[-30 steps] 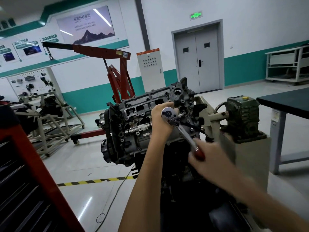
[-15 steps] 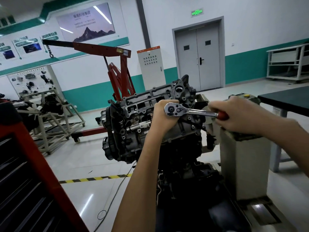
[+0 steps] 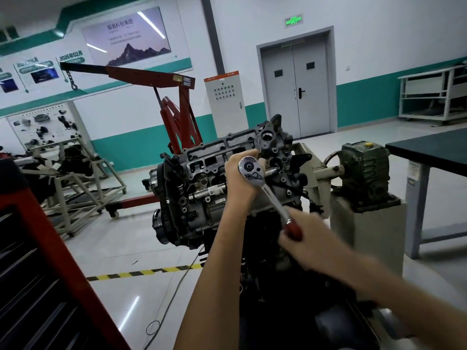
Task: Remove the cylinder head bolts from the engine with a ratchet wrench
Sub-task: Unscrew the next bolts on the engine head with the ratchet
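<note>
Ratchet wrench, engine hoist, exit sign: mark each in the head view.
ratchet wrench point(image 3: 249, 168): head view, on its chrome ratchet head.
engine hoist point(image 3: 151, 77): head view, on its red boom.
exit sign point(image 3: 293, 20): head view, on its green lit face.

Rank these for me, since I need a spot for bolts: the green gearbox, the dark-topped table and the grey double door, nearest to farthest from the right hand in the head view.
1. Green gearbox, nearest, to the right of the right hand.
2. Dark-topped table, farther out to the right.
3. Grey double door, in the far wall.
</note>
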Action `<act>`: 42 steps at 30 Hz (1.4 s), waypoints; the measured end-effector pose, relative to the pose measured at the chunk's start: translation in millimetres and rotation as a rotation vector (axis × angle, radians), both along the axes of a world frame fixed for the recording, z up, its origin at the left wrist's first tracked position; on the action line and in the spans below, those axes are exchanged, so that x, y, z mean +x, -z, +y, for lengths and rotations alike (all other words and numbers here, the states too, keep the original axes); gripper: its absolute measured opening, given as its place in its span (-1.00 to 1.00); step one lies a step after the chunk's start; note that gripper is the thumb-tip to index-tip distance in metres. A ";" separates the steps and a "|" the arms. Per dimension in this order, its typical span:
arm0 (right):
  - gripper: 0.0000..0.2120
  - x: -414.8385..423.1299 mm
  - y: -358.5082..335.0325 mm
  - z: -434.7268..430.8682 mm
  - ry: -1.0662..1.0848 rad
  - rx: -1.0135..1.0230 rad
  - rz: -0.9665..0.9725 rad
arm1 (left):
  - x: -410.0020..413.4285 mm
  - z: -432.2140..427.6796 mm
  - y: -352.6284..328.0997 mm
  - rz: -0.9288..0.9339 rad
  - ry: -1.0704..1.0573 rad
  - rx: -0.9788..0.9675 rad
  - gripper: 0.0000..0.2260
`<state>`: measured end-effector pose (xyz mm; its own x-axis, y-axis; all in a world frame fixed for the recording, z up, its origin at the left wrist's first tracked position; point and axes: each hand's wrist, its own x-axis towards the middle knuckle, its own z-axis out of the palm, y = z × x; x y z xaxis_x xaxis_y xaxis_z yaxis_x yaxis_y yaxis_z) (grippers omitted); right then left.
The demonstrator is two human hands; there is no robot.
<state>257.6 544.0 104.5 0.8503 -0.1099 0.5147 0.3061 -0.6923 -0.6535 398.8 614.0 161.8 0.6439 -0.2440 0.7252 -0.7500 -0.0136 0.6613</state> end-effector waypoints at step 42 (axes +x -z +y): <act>-0.84 2.1 -7.1 -10.7 -0.005 -0.118 0.085 | -9.8 11.5 -4.8 0.082 -0.017 -0.004 -0.84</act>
<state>259.7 533.3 111.6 0.8917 -0.0479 0.4501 0.2573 -0.7645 -0.5910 389.0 625.5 166.5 0.7051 -0.2291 0.6711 -0.6932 -0.0232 0.7204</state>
